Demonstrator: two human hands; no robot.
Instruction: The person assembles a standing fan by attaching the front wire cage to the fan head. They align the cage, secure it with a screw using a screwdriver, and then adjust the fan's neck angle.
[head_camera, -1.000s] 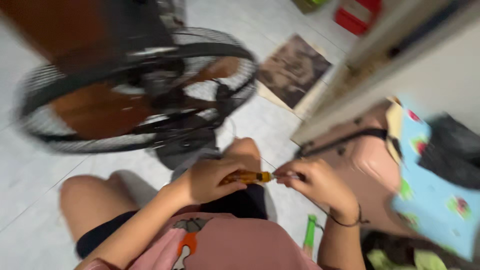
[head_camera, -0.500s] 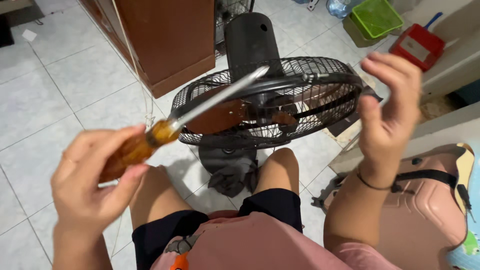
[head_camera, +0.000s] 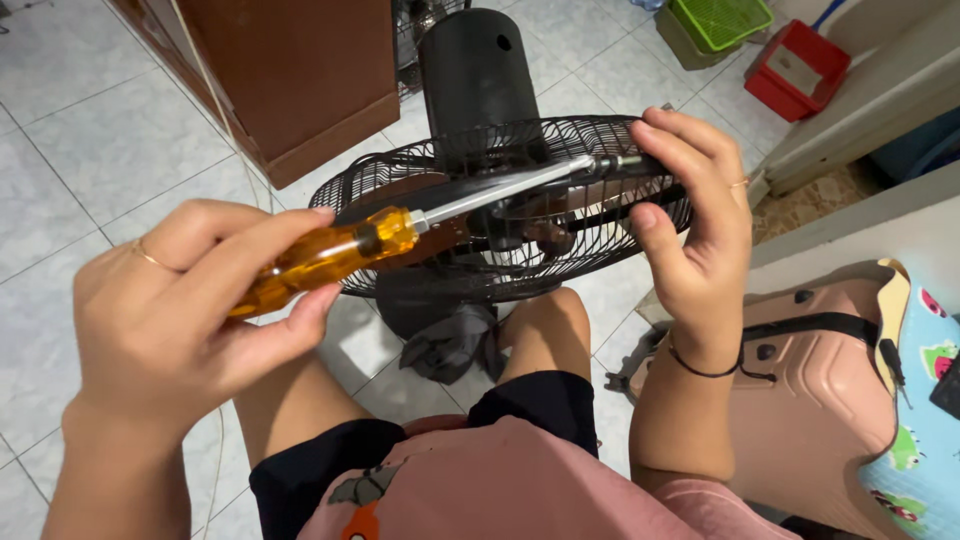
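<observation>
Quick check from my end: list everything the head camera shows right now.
screwdriver: 1, amber handle, steel shaft, in left hand, tip by right fingers
fan: 1, black, on floor ahead
cloth: 1, dark grey, under fan
cabinet: 1, brown, top left
basket: 1, green, top right
dustpan: 1, red, top right
suitcase: 1, pink, right
left hand: grips handle
right hand: at fan's rim
</observation>
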